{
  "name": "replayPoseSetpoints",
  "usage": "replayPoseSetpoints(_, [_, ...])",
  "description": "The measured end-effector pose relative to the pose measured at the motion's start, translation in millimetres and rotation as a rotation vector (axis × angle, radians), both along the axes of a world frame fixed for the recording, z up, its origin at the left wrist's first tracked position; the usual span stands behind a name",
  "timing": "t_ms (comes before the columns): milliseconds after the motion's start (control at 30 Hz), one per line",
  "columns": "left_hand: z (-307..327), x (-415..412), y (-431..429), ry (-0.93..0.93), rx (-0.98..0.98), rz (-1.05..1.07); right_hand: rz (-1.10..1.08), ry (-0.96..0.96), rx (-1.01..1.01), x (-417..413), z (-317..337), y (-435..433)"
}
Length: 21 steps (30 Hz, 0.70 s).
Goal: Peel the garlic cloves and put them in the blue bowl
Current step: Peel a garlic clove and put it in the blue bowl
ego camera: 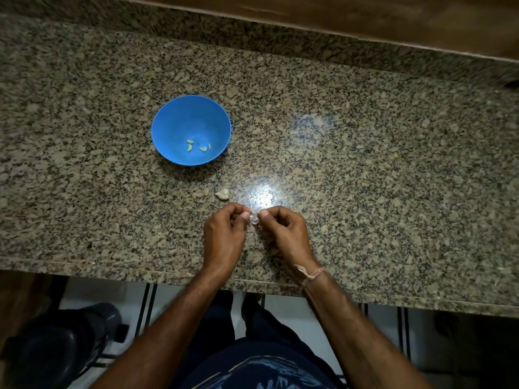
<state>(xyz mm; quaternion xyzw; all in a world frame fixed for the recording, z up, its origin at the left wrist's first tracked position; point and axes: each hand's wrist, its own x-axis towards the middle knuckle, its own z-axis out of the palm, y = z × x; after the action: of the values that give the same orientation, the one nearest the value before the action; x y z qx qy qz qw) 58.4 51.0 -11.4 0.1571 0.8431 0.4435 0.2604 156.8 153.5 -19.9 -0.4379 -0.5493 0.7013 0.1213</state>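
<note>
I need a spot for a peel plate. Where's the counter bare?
Widest: the counter right of the right hand, up to the back ledge. Also left of the blue bowl. Crowded between the bowl and the left hand, where a loose garlic piece lies.

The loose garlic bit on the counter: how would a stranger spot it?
Start at the granite counter and find the blue bowl. Just nearer the person, between bowl and left hand, lies the garlic bit. Unlike the cloves in the bowl, it sits alone on bare stone, white and untouched.
</note>
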Motion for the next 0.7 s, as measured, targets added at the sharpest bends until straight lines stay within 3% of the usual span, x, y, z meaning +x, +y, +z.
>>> replayPoseSetpoints(167, [-5, -2, -1, 0.177, -0.057, -0.073, -0.042, 0.018, -0.149, 5, -1, 7])
replayPoseSetpoints(333, [-1, 2, 2, 0.287, -0.118, -0.068, -0.025, 0.012, -0.118, 6, 2, 8])
replayPoseSetpoints(500, [-1, 1, -2, 0.308, 0.012, -0.172, 0.098, 0.015, -0.049, 2, 7, 8])
replayPoseSetpoints(700, [-4, -19, -20, 0.249, -0.051, 0.021, 0.102, -0.027, 0.018, -2, 4, 7])
